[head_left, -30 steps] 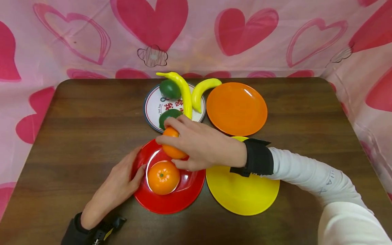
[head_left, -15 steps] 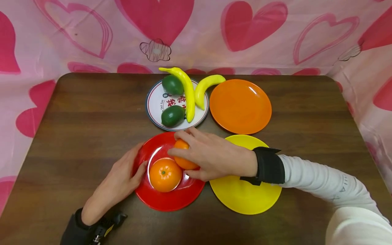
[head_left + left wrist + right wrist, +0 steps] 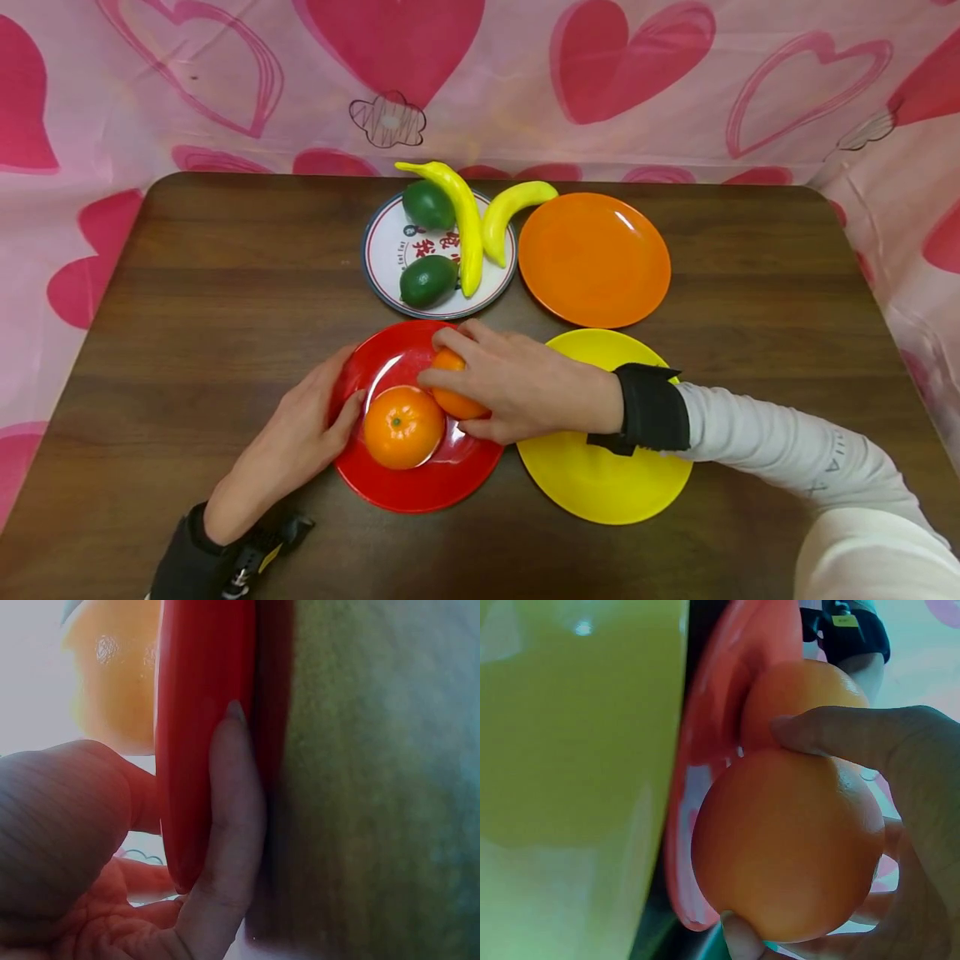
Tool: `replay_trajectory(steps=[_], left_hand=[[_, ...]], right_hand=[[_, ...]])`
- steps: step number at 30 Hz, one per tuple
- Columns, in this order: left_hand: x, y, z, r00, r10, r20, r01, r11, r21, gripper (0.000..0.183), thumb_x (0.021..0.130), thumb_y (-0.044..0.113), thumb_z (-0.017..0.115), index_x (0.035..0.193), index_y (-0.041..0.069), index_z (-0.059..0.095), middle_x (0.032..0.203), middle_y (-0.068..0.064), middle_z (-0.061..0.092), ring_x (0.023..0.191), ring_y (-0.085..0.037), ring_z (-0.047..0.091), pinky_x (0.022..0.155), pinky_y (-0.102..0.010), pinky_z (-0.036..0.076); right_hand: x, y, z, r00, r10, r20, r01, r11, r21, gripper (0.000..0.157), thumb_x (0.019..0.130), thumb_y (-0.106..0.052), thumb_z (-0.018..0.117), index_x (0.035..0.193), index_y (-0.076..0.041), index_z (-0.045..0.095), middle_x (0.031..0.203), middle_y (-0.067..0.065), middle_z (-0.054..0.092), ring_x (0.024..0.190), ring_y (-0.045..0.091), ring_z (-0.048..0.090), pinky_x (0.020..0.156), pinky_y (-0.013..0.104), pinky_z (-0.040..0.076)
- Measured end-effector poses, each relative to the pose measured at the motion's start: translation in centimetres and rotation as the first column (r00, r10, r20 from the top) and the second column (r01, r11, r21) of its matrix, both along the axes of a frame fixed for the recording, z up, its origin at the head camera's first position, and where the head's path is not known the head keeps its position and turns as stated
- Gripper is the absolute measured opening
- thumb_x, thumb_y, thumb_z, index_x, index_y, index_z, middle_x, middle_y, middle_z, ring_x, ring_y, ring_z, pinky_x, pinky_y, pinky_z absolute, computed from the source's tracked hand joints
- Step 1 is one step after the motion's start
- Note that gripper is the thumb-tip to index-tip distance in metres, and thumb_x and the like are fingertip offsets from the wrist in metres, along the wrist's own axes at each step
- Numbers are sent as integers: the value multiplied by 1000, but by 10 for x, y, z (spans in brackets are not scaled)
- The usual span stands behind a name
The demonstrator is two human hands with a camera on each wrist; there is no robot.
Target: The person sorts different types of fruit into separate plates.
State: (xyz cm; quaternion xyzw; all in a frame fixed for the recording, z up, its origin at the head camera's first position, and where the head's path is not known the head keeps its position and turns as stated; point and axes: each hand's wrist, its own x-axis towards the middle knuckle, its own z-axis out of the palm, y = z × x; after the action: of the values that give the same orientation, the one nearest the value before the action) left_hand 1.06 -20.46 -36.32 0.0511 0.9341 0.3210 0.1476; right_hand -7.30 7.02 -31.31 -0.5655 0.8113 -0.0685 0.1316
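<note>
Gripped orange is at frame centre over the red plate, beside the second orange, with the right hand's fingers and thumb curled round it, while the left hand, lower left, pinches the plate's rim, yellow plate lying right of centre and white plate upper centre.

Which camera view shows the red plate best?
The head view: most of the red plate shows from above, though the left hand, right hand, nearer orange and gripped orange cover parts. The left wrist view shows its edge side-on; the right wrist view, a strip beside the oranges.
</note>
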Motion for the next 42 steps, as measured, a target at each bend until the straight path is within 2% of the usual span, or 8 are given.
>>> replay_trajectory(steps=[8, 14, 21, 26, 31, 35, 39, 42], left_hand=[[-1, 1, 1, 1000, 4, 4, -4, 1000, -8, 69, 95, 14, 68, 153, 0, 33, 144, -25, 52, 121, -42, 60, 87, -53, 60], [0, 1, 0, 1000, 0, 8, 0, 1000, -4, 69, 95, 13, 68, 153, 0, 33, 144, -25, 51, 122, -43, 60, 87, -53, 60], [0, 2, -1, 1000, 2, -1, -2, 1000, 3, 69, 95, 15, 69, 153, 2, 34, 143, -25, 53, 120, -42, 61, 86, -53, 61], [1, 3, -1, 1000, 4, -4, -4, 1000, 12, 69, 95, 15, 69, 153, 2, 34, 143, -25, 53, 119, -41, 61, 85, -52, 61], [0, 3, -1, 1000, 7, 6, -7, 1000, 13, 68, 95, 13, 68, 153, 1, 34, 142, -24, 53, 117, -39, 62, 85, -51, 61], [0, 3, -1, 1000, 9, 18, -9, 1000, 16, 67, 96, 13, 67, 153, 2, 33, 143, -23, 53, 117, -38, 63, 85, -50, 62], [0, 3, 1, 999, 14, 35, -14, 1000, 15, 68, 96, 14, 66, 154, 3, 32, 145, -24, 51, 119, -39, 62, 84, -49, 62], [1, 2, 3, 998, 21, 53, -21, 1000, 6, 69, 97, 16, 66, 155, 4, 31, 146, -24, 50, 119, -39, 62, 83, -49, 62]], right_hand=[[0, -3, -10, 1000, -2, 3, 2, 999, 51, 67, 89, -48, 74, 148, -30, 47, 143, 5, 44, 125, 24, 44, 86, 33, 59], [2, -6, -14, 1000, 5, 8, -5, 993, 114, 79, 90, -50, 73, 156, -31, 34, 153, 7, 39, 134, 30, 42, 94, 39, 58], [5, -4, -15, 1000, -11, 14, 10, 995, 94, 83, 90, -53, 71, 158, -36, 26, 153, 5, 37, 132, 28, 42, 91, 37, 59], [8, 2, -6, 999, -39, 33, 38, 999, 39, 87, 89, -57, 71, 159, -41, 22, 157, 5, 35, 136, 28, 41, 92, 39, 59], [7, 23, 18, 987, -156, 34, 159, 985, -69, 84, 88, -60, 71, 158, -42, 29, 159, 6, 37, 139, 27, 42, 94, 42, 59], [3, 57, 41, 945, -327, -25, 317, 931, -179, 77, 89, -57, 72, 155, -36, 39, 152, 7, 47, 131, 29, 52, 89, 44, 60], [2, 95, 49, 852, -519, -64, 477, 821, -314, 61, 89, -43, 77, 143, -22, 55, 134, 7, 62, 102, 24, 64, 75, 39, 60], [4, 125, 45, 779, -626, -35, 577, 738, -350, 49, 89, -33, 79, 131, -14, 62, 111, 4, 72, 72, 14, 60, 60, 29, 54]])
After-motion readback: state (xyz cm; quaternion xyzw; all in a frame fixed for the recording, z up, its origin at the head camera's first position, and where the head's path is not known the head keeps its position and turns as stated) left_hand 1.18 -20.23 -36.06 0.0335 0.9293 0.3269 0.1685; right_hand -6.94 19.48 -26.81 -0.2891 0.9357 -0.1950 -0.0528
